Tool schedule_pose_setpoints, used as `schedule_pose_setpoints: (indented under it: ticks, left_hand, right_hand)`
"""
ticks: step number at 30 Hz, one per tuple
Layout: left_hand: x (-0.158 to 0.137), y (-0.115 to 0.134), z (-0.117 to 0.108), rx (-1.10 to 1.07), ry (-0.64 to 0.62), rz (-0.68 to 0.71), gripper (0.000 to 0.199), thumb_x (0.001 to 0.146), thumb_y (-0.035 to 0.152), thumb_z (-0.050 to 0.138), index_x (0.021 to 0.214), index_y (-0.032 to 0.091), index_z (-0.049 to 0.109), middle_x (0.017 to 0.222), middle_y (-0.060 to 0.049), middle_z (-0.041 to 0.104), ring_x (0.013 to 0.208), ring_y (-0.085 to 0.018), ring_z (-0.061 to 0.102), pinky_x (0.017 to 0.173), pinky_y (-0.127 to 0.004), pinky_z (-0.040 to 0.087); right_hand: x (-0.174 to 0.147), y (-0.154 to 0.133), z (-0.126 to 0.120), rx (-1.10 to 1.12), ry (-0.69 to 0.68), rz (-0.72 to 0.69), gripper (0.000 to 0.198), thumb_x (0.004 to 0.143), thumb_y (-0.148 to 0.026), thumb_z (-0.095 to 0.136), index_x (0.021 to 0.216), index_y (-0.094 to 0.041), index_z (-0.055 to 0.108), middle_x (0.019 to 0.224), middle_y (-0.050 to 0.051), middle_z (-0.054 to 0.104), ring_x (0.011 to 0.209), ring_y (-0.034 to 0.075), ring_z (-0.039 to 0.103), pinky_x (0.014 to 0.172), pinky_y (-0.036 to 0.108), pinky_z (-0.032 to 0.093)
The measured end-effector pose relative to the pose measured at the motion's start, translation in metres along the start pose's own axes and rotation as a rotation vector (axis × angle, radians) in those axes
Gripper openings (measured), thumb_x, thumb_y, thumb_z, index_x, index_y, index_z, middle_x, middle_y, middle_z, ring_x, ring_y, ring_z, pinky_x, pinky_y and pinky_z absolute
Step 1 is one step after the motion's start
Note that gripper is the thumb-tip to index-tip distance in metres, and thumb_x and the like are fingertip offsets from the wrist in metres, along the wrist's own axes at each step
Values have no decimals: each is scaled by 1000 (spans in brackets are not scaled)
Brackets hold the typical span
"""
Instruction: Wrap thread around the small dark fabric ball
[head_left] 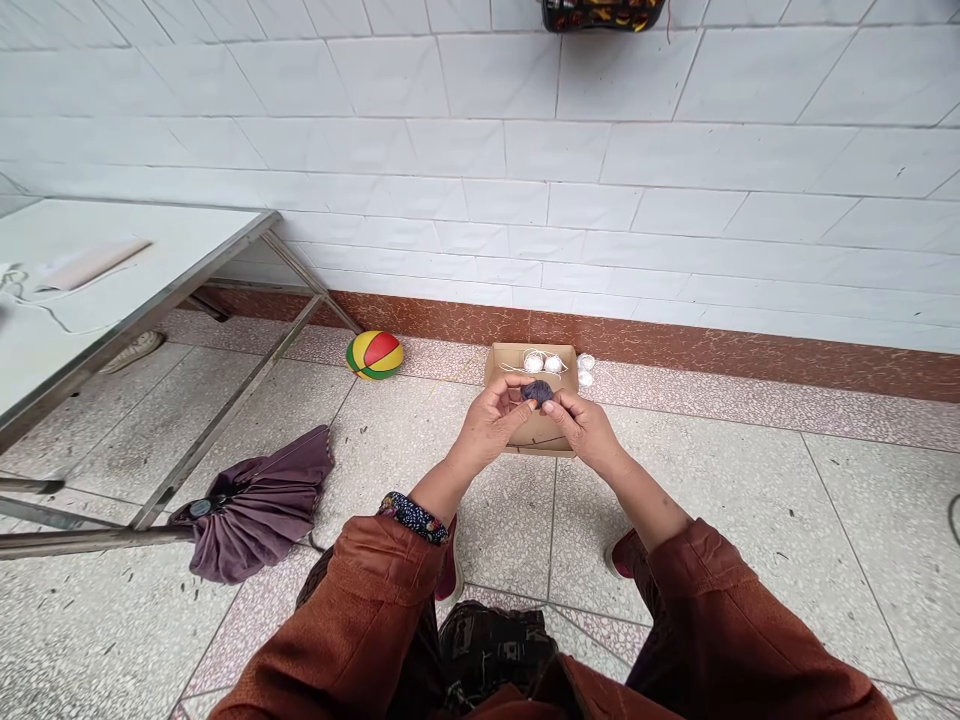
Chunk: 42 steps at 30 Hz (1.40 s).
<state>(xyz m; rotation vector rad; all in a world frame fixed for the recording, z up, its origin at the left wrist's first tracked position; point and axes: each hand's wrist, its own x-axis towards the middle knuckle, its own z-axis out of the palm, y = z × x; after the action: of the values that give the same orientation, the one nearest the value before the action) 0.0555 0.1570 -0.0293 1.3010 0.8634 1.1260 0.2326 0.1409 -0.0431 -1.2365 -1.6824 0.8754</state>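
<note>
Between my two hands is a small dark purple-grey ball of yarn (pixel 537 393). My left hand (pixel 501 412) grips its left side with thumb and fingers. From the right, my right hand (pixel 586 425) closes on the same ball with its thumb in front. Below the hands, a shallow cardboard box (pixel 496 362) lies on the floor by the wall. Two white yarn balls (pixel 543 363) with loose strands sit at its far side. A dark strand (pixel 536 441) crosses the box's near part. Just outside its right edge are more white balls (pixel 586 369).
A red, yellow and green ball (pixel 375 355) rests left of the box. Farther left stands a metal-framed table (pixel 225 235) with a folded purple cloth item (pixel 262 510) beside its leg. A tiled wall (pixel 495 150) rises behind. My feet flank the floor before the box.
</note>
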Motion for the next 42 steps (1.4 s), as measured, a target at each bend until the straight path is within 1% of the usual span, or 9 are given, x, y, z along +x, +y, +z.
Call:
schedule_pose_setpoints:
  ticks: [6, 12, 15, 17, 21, 26, 33, 39, 42]
  left_hand:
    - [1, -4, 1, -13, -6, 8, 41, 74, 31, 80, 109, 22, 62, 107, -5, 68, 95, -17, 63, 88, -33, 49]
    - [3, 1, -1, 232, 113, 18, 31, 72, 19, 73, 102, 20, 63, 92, -2, 68, 81, -15, 62, 74, -28, 47]
    - [1, 4, 0, 326, 54, 26, 30, 69, 15, 72, 97, 20, 65, 87, -1, 65, 73, -13, 58, 68, -26, 44]
    - [-1, 5, 2, 284, -31, -3, 35, 68, 14, 73, 100, 20, 64, 87, -1, 65, 73, -12, 57, 68, -26, 44]
    - [-4, 7, 4, 18, -174, -88, 49, 70, 17, 77, 115, 23, 56, 97, -2, 66, 80, -13, 60, 74, -27, 47]
    - [-4, 7, 0, -182, -225, -95, 38, 78, 26, 77, 114, 21, 65, 101, -4, 67, 90, -15, 61, 81, -28, 47]
    - [-4, 6, -1, -241, -107, -124, 36, 73, 21, 80, 106, 20, 68, 101, -4, 69, 92, -15, 62, 84, -28, 47]
    - [5, 5, -4, 25, 131, -51, 36, 68, 18, 77, 100, 19, 59, 88, 0, 67, 81, -13, 62, 77, -26, 47]
    - [7, 4, -5, 170, 180, -32, 39, 64, 15, 75, 98, 19, 55, 79, 3, 63, 70, -11, 58, 68, -24, 44]
  right_hand:
    - [0, 0, 1, 2, -5, 7, 42, 96, -53, 50, 68, -21, 50, 58, -4, 43, 54, 12, 40, 53, 25, 33]
    - [-3, -13, -7, 80, -154, -86, 19, 95, -38, 57, 90, -22, 66, 78, 0, 65, 68, 15, 56, 65, 27, 44]
    - [-1, -17, -16, 125, -95, -138, 16, 96, -34, 56, 94, -23, 68, 86, 2, 68, 78, 17, 61, 73, 30, 47]
    - [1, -14, -20, 112, -7, -154, 16, 96, -34, 57, 90, -23, 67, 85, 2, 67, 80, 17, 61, 75, 31, 47]
    - [5, -4, -18, 96, 99, -103, 18, 95, -35, 58, 83, -22, 63, 76, 1, 60, 70, 16, 55, 67, 29, 44]
    - [2, 3, -4, 118, 19, -57, 18, 96, -32, 51, 86, -21, 61, 78, 1, 63, 71, 16, 57, 68, 28, 44]
    - [-3, 9, 8, -22, -20, -127, 17, 96, -30, 51, 86, -22, 62, 74, 0, 62, 69, 17, 58, 65, 27, 42]
    - [-5, -4, 3, -52, -146, -256, 19, 99, -29, 53, 86, -21, 64, 79, 1, 65, 73, 16, 60, 70, 28, 45]
    - [-5, -13, -7, -24, -123, -301, 16, 99, -29, 54, 90, -22, 66, 80, 2, 66, 73, 16, 61, 70, 28, 46]
